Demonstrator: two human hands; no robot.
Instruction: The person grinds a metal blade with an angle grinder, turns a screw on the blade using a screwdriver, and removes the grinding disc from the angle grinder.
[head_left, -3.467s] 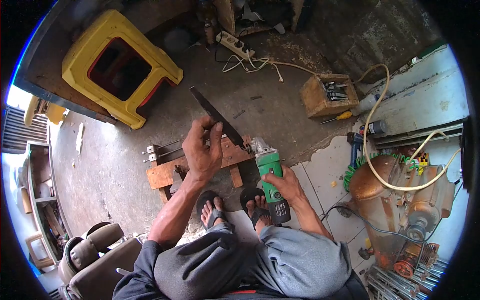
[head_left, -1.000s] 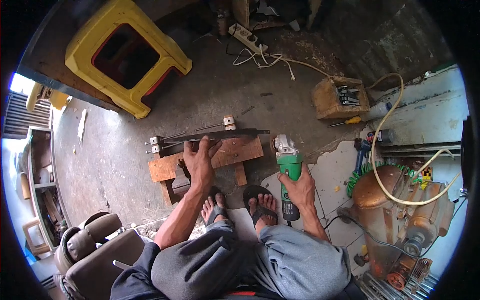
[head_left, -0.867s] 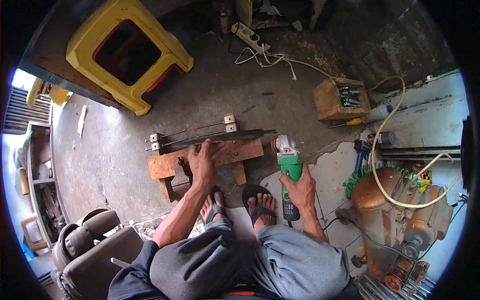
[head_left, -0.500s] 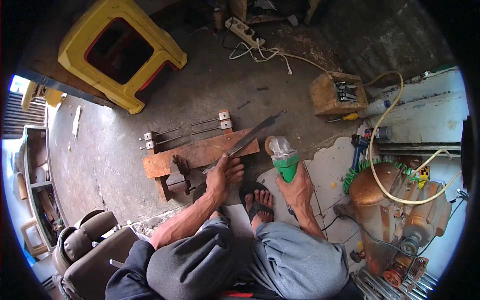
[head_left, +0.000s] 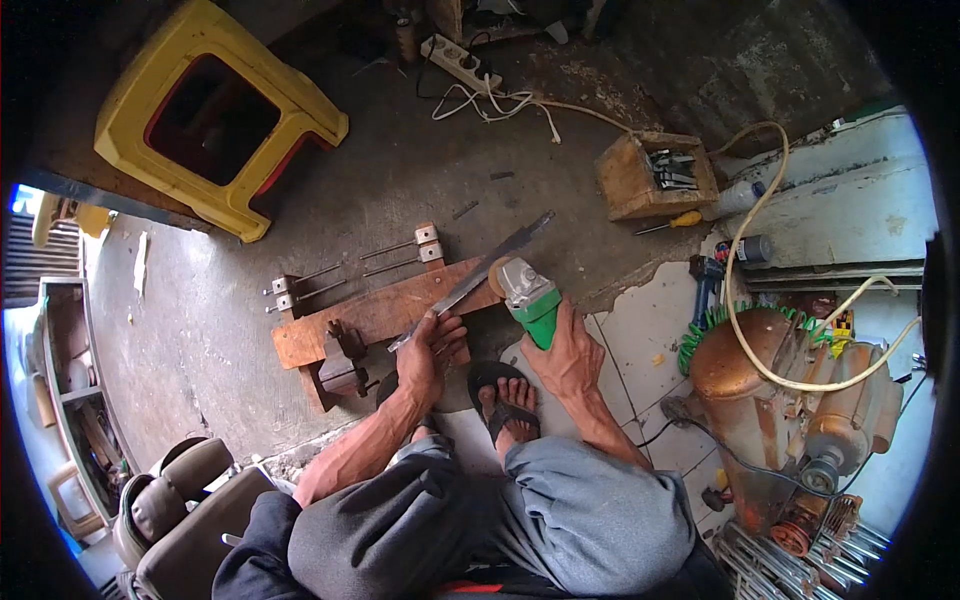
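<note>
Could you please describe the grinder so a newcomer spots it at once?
Find the wooden bench on the floor. By its right end, the right hand grips the grinder. Its green body and silvery head set it apart from the long, flat blade in the left hand.

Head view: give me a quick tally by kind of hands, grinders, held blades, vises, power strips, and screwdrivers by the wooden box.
Left hand and right hand: 2
Grinder: 1
Blade: 1
Vise: 1
Power strip: 1
Screwdriver: 1
Total: 7
</note>
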